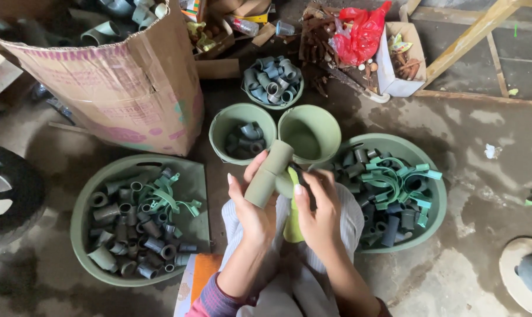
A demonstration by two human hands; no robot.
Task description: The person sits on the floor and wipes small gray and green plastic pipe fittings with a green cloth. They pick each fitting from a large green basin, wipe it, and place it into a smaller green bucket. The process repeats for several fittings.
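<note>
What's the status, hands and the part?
Left hand grips grey-green pipe fitting. Right hand works its side, holding a yellow-green tool. Nothing in the way; basins of fittings flank both sides.

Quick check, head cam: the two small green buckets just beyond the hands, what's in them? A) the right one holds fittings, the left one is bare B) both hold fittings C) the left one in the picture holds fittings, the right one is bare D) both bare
C: grey fittings lie in the left bucket, while the right bucket shows only its bare green inside.
</note>
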